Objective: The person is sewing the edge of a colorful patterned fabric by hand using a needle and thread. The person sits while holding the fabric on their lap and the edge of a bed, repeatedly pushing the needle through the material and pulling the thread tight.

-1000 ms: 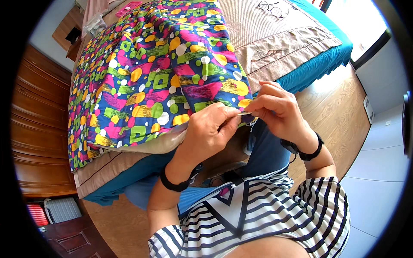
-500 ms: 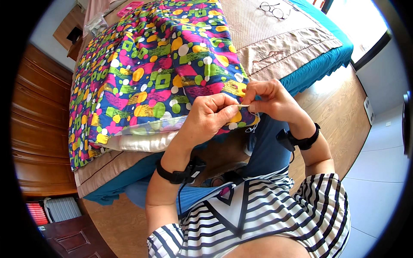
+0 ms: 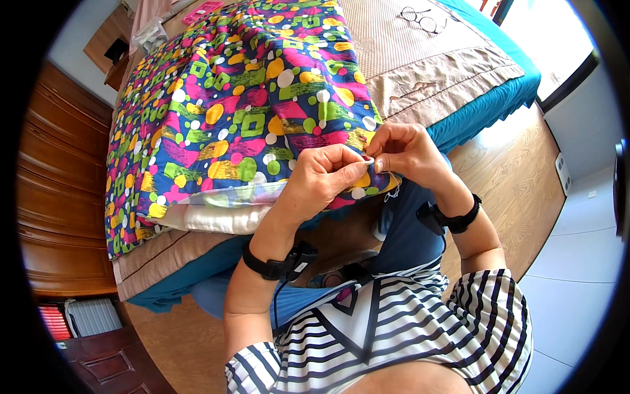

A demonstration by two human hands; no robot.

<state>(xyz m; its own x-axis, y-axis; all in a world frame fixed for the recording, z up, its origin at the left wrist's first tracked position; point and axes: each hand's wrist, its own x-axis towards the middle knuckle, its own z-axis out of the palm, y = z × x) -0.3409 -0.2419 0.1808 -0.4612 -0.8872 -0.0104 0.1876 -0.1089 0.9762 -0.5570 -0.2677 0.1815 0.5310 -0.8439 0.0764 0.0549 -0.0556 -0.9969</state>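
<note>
At the near right corner of a brightly patterned duvet cover (image 3: 252, 125), my two hands meet. My left hand (image 3: 325, 177) is closed, its thumb and forefinger pinching a small whitish strip (image 3: 369, 161). Close against it, my right hand (image 3: 410, 154) is also in a pinch. A thin white string (image 3: 394, 190) loops down below the right fingers, over the cover's edge. What lies between the right fingertips is mostly hidden. Along its near edge the cover gapes, and a white quilt (image 3: 226, 218) shows inside.
The cover lies on a bed with a beige quilted spread (image 3: 433, 85) and a teal skirt (image 3: 482, 98). Eyeglasses (image 3: 423, 20) rest on the spread at the far right. A wooden cabinet (image 3: 65, 177) stands at the left. Wooden floor (image 3: 512, 171) runs along the right.
My right fingers have shifted slightly at the pinch, and the whitish strip shows shorter between the hands. My left hand stays nearly in place. The view has moved a little.
</note>
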